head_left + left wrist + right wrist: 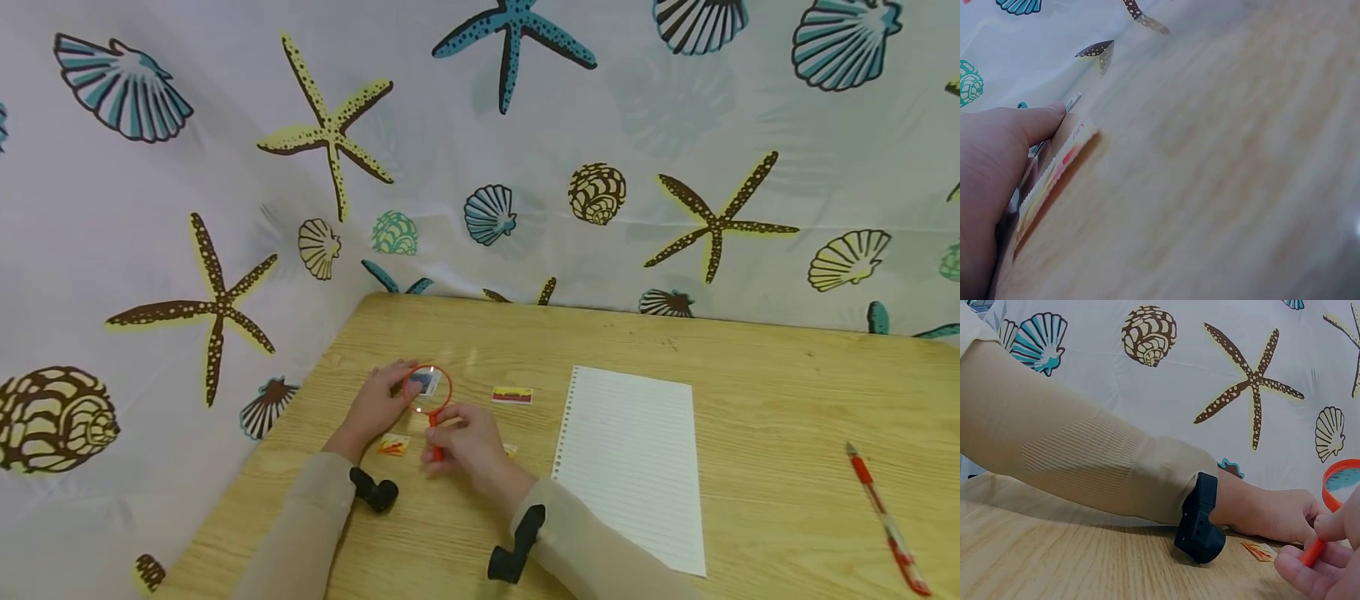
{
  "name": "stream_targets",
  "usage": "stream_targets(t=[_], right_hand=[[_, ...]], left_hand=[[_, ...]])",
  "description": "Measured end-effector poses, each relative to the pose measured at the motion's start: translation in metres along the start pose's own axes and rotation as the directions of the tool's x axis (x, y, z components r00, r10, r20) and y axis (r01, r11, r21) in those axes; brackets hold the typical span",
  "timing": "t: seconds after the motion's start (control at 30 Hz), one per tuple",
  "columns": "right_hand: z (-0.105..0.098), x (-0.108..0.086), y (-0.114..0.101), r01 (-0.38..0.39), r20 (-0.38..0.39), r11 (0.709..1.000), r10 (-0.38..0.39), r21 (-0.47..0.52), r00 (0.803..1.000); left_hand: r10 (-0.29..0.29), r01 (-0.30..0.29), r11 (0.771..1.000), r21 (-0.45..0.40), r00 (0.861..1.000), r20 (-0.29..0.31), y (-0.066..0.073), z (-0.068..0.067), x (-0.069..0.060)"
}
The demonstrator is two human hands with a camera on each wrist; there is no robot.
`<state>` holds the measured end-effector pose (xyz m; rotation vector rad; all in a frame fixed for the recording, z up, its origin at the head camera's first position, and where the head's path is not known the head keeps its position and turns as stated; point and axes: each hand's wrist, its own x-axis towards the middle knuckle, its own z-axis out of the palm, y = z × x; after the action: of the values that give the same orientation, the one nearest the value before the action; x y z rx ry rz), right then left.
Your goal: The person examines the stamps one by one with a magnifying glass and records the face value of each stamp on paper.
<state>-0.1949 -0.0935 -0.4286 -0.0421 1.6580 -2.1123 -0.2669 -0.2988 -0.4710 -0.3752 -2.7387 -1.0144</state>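
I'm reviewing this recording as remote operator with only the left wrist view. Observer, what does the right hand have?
Observer: The right hand grips a red magnifying glass by its handle.
Operator: And what does it appear over?
Observer: In the head view, a small bluish card at the left hand.
Operator: Anything to write with?
Observer: A red pen lies to the right of a lined sheet.
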Motion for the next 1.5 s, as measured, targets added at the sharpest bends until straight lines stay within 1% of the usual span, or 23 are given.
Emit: stream_targets(t=[0.2, 0.33, 0.4, 0.53, 0.67, 0.8, 0.87, 0.93, 1.0, 1.1, 1.27, 1.4, 1.5], right_hand=[[0.000, -0.005, -0.002, -0.007, -0.004, 1.000, 0.007, 0.027, 1.000], [-0.003, -0.005, -0.003, 0.002, -0.019, 1.000, -0.001, 0.024, 1.000], [-0.005, -0.005, -0.002, 0.010, -0.022, 1.000, -0.010, 0.020, 1.000], [-0.009, -0.008, -0.001, 0.026, -0.027, 1.000, -0.026, 0.013, 0.999], [-0.013, -0.010, -0.003, 0.027, -0.042, 1.000, -0.026, 0.016, 0.999], [-0.023, -0.012, -0.005, 0.041, -0.032, 0.999, -0.040, 0.031, 0.999], [-0.030, -0.013, -0.006, 0.052, -0.024, 0.998, -0.051, 0.033, 0.998], [-0.036, -0.014, -0.008, 0.052, -0.018, 0.998, -0.052, 0.028, 0.999], [-0.043, -0.016, -0.011, 0.046, -0.019, 0.999, -0.046, 0.019, 0.999], [-0.053, -0.017, -0.017, 0.036, -0.032, 0.999, -0.036, 0.006, 0.999], [-0.072, -0.019, -0.023, 0.039, -0.058, 0.999, -0.040, -0.015, 0.998], [-0.087, -0.023, -0.026, 0.050, -0.075, 0.998, -0.052, -0.036, 0.996], [-0.098, -0.028, -0.027, 0.062, -0.084, 0.997, -0.066, -0.048, 0.994]], left_hand=[[0.006, -0.006, 1.000, -0.010, 1.000, 0.007, 0.000, -0.001, 0.005], [0.020, -0.020, 1.000, -0.018, 1.000, 0.004, 0.000, -0.001, 0.008], [0.012, -0.013, 1.000, -0.028, 1.000, -0.003, -0.001, -0.001, 0.007], [-0.031, 0.030, 0.998, -0.057, 0.999, -0.025, -0.004, 0.001, 0.004], [-0.099, 0.094, 0.990, -0.107, 0.994, -0.047, -0.004, 0.001, 0.000], [-0.169, 0.150, 0.970, -0.191, 0.982, -0.082, 0.000, -0.002, -0.002], [-0.190, 0.162, 0.958, -0.235, 0.977, -0.100, 0.002, -0.005, -0.003], [-0.204, 0.167, 0.951, -0.260, 0.972, -0.119, 0.004, -0.007, -0.003], [-0.207, 0.168, 0.948, -0.270, 0.971, -0.123, 0.006, -0.009, -0.004], [-0.210, 0.174, 0.952, -0.253, 0.970, -0.121, 0.007, -0.011, -0.005], [-0.210, 0.182, 0.951, -0.250, 0.974, -0.088, 0.013, -0.015, -0.009], [-0.187, 0.163, 0.951, -0.265, 0.980, -0.070, 0.020, -0.018, -0.012], [-0.169, 0.149, 0.954, -0.260, 0.984, -0.057, 0.026, -0.019, -0.013]])
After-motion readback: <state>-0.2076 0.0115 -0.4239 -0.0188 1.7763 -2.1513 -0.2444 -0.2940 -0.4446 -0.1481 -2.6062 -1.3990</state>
